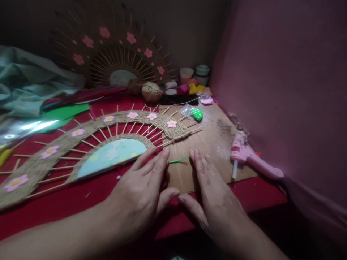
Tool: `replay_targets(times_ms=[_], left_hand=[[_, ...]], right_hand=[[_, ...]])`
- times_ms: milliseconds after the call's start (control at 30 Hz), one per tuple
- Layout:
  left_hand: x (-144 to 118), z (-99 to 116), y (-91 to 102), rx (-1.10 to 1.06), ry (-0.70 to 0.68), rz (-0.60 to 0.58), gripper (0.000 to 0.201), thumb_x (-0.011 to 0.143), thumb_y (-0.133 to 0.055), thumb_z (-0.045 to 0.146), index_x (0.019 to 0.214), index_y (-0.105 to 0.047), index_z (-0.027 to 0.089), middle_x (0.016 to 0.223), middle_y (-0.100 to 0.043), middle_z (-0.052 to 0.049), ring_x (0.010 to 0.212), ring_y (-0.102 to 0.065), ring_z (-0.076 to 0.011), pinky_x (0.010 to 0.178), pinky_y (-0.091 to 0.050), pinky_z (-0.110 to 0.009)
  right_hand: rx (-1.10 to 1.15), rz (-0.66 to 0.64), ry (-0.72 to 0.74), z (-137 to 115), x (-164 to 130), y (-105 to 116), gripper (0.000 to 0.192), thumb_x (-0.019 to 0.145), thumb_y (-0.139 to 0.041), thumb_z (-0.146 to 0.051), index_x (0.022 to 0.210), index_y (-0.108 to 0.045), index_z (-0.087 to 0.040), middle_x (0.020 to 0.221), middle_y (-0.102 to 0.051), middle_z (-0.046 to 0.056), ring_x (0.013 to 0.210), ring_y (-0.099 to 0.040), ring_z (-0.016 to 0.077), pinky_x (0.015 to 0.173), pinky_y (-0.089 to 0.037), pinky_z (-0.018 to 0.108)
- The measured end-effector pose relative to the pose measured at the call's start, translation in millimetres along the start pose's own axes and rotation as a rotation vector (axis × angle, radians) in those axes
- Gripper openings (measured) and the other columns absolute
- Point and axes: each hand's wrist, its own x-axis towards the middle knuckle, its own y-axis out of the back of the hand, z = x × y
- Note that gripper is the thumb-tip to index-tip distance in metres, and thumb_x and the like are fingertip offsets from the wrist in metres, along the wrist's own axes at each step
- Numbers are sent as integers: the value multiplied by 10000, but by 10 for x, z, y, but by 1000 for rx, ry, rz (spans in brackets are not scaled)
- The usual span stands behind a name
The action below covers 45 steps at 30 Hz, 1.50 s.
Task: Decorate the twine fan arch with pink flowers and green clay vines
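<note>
Pressing both flat, open, empty palms, left hand [143, 187] and right hand [214, 195], onto the wooden board [211, 144] beside that thin green strip [179, 159] between the fingertips, one careless sweep could probably snap the twine fan's sticks [173, 139] just left.

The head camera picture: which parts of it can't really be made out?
- Thin green strip between the left hand and right hand: too small to tell its material.
- Woven jute fan-shaped piece with pink flowers: its left end is cut off by the frame edge.
- Small pots and coloured bits at the back: dim and blurred.
- Pink glue gun: its cord is lost in shadow.
</note>
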Motion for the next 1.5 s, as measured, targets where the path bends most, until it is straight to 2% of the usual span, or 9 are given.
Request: replay_targets(times_ms=[200,367,500,733,1000,1167,1300,1400,1500], left_hand=[[-9,17,5,-31,-17,13,629,959,-432,342,1357,-272,-118,1140,-639,-272,1188,-542,-322,1034,-409,-515],[5,-6,24,-70,3,36,612,958,-438,312,1391,-243,-76,1164,-638,-240,1183,-549,-299,1066,-370,-510],[17,-19,-20,-107,-8,6,631,957,-447,336,1400,-228,-56,1220,-608,-241,1225,-519,-277,1104,-324,-484],[17,29,-37,-207,-52,6,619,953,-468,342,1391,-237,-30,1094,-672,-181,1135,-587,-229,1132,-274,-470],[46,-106,48,-210,44,60,566,936,-471,226,1408,-244,11,1129,-642,-172,1151,-542,-240,1059,-360,-449],[84,-219,65,-164,75,69,360,901,-479,119,1255,-464,55,981,-657,-123,987,-559,-231,924,-430,-420],[66,-263,105,-148,103,64,350,880,-485,93,1229,-512,110,959,-648,-98,924,-557,-231,839,-435,-408],[58,-266,158,-188,201,28,315,883,-461,90,1182,-548,137,893,-639,-80,815,-550,-211,754,-433,-381],[68,-264,202,-283,255,55,256,885,-457,94,1103,-574,156,830,-633,-58,757,-539,-191,702,-430,-349]], right_hand=[[-7,0,3,-7,12,17,678,932,-452,-402,1416,-279,42,1427,-394,272,1347,-343,355,1024,-432,505],[-8,1,-4,-6,15,25,683,929,-461,-398,1428,-265,26,1429,-395,267,1340,-356,350,1018,-440,497],[-21,15,12,2,8,14,712,924,-475,-388,1457,-213,5,1425,-404,263,1342,-349,353,1011,-441,509],[-27,12,3,1,-13,-7,746,936,-438,-406,1493,-109,-35,1439,-394,246,1349,-337,350,1000,-451,515],[-33,10,-5,0,-12,-12,687,924,-464,-400,1443,-246,-7,1427,-409,252,1342,-358,350,1006,-450,511],[-11,-2,6,-9,-2,12,671,917,-478,-366,1439,-251,-10,1432,-410,238,1354,-349,336,1013,-453,501],[34,3,46,5,28,26,636,903,-496,-288,1426,-266,-10,1428,-421,224,1373,-325,309,1039,-434,494],[78,2,76,22,127,65,537,883,-500,-203,1373,-352,-39,1335,-511,215,1297,-424,318,1014,-451,522],[94,-51,69,5,298,133,366,871,-492,-169,1225,-503,-78,1107,-605,195,1049,-571,322,827,-544,518]])
